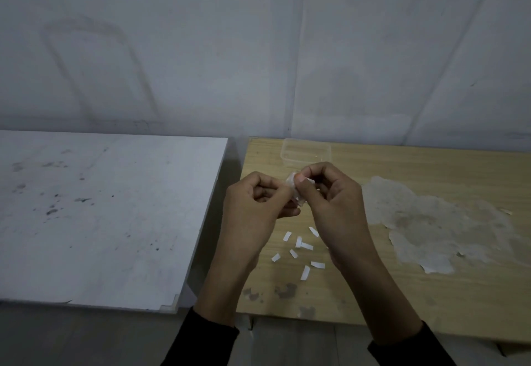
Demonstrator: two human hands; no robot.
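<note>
Both hands are raised above a wooden table (431, 293) and meet at a small crumpled white scrap (293, 186). My left hand (255, 207) pinches the scrap from the left with curled fingers. My right hand (330, 196) pinches it from the right between thumb and forefinger. Most of the scrap is hidden by the fingers. Several small white paper strips (301, 250) lie scattered on the wood below the hands.
A clear plastic container (306, 151) stands at the table's far edge, just behind the hands. A pale patch of peeled residue (431, 222) covers the wood to the right. A stained white table (100, 207) stands on the left, across a narrow gap. A grey wall rises behind.
</note>
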